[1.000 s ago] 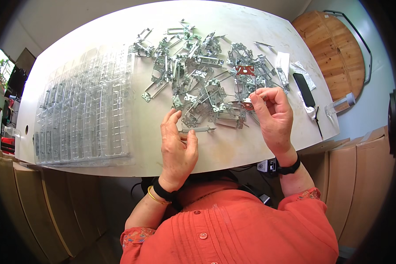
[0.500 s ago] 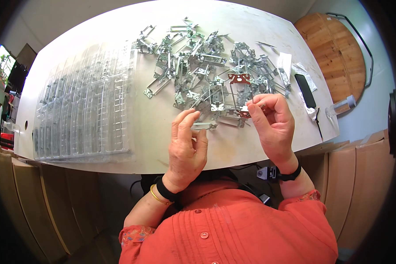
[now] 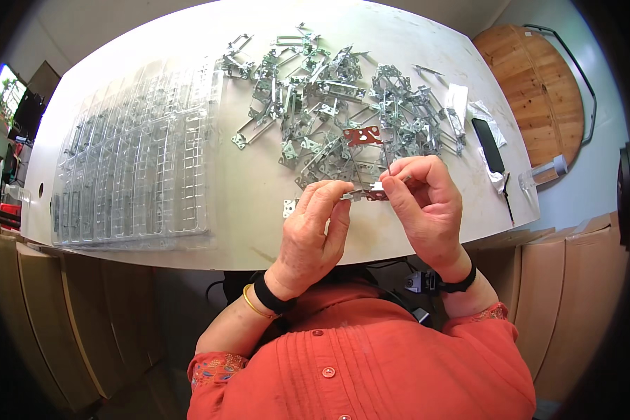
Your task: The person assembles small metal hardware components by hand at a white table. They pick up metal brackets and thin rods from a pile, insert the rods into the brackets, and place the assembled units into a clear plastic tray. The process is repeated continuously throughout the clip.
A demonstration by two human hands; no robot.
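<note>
My right hand [image 3: 430, 206] pinches a metal bracket frame between thumb and fingertips. Its far plate [image 3: 362, 135] looks reddish, joined by thin rods to a near plate [image 3: 378, 192] at my fingertips. My left hand [image 3: 315, 227] is closed, thumb against fingers, on a second metal bracket whose silver end plate [image 3: 290, 208] sticks out to the left. The other end of that bracket meets the near plate of the frame; whether they are hooked together I cannot tell. Just beyond both hands lies a tangled pile of silver metal brackets [image 3: 329, 108].
Stacked clear plastic trays [image 3: 206, 175] with divided slots cover the left of the white table [image 3: 245, 231]. On the right lie a black phone [image 3: 488, 145], white tissue paper [image 3: 457, 105], a thin black tool [image 3: 507, 201] and a clear plastic cylinder [image 3: 544, 171] at the edge. Cardboard boxes [image 3: 588, 280] stand below.
My left hand has moved right and taken hold of a bracket, bringing it against the frame. My right hand has shifted slightly left and nearer, with the frame still in it.
</note>
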